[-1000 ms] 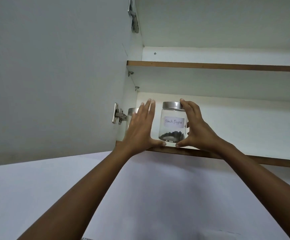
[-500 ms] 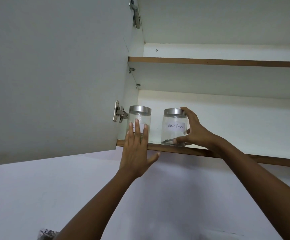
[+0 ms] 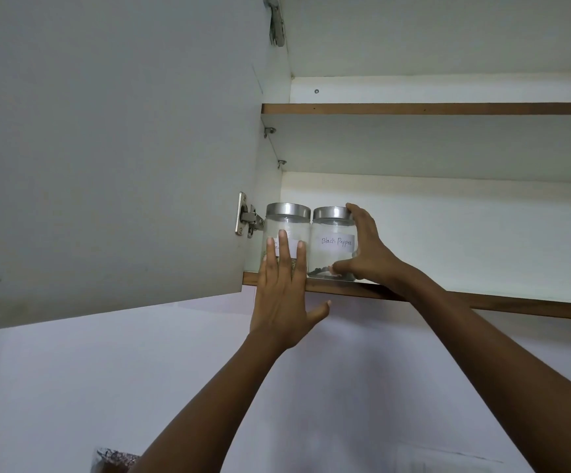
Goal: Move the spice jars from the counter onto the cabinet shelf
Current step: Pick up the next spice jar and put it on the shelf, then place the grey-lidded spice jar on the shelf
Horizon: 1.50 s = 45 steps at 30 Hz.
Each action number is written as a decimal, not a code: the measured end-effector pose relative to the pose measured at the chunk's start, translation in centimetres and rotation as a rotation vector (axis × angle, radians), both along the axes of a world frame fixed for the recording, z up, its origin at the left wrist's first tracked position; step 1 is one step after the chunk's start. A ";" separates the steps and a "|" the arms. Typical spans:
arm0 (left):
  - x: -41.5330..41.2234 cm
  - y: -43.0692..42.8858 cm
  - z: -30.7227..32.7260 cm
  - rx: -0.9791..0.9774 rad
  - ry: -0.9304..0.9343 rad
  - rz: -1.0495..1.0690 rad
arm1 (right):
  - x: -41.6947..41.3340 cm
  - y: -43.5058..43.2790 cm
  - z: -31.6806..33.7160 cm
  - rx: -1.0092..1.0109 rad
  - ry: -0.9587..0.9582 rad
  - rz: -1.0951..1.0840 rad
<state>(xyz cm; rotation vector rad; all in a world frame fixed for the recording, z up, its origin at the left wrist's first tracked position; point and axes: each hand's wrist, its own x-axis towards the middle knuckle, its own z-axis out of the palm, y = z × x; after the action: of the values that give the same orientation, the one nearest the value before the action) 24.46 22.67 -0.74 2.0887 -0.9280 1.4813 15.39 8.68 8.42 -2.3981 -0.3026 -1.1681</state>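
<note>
Two clear glass jars with steel lids stand side by side at the left end of the lower cabinet shelf (image 3: 482, 303). The right one, labelled Black Pepper (image 3: 332, 238), holds dark peppercorns at its bottom. My right hand (image 3: 367, 254) grips its right side, fingers at the lid and thumb at the base. The left jar (image 3: 285, 221) has a label partly hidden behind my left hand (image 3: 284, 295), whose straight fingers press flat against the jar's front. The two jars touch or nearly touch.
The open cabinet door (image 3: 113, 148) hangs to the left on a metal hinge (image 3: 248, 216). An upper shelf (image 3: 430, 108) runs above. The lower shelf stretches bare to the right. A patterned object (image 3: 113, 460) shows at the bottom edge.
The Black Pepper jar has slid left until it sits against the left jar. My left hand rose slightly and lies flat on the left jar. The right hand stayed on the pepper jar.
</note>
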 end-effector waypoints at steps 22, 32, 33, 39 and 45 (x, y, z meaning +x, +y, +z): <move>-14.2 -0.7 -3.0 0.050 -0.022 -0.341 | -15.3 -0.6 -9.1 -0.037 -0.007 -0.121; -27.3 -3.8 -10.6 0.089 0.148 -0.596 | -28.7 -3.8 -17.3 0.092 0.129 -0.133; -28.4 -4.1 -11.4 0.094 0.172 -0.615 | -29.9 -4.1 -18.2 0.099 0.144 -0.132; -34.8 -4.3 -17.2 0.173 0.357 -0.699 | -36.7 -4.5 -24.0 0.190 0.258 -0.131; -40.6 -3.7 -27.6 0.298 0.701 -0.771 | -43.4 -5.1 -34.0 0.265 0.502 -0.069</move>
<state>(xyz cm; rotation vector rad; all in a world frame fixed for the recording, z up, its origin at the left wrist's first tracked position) -16.16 18.98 -28.31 1.8592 -1.4502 0.2101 -27.97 3.62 -25.54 -2.3745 0.0927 -0.5535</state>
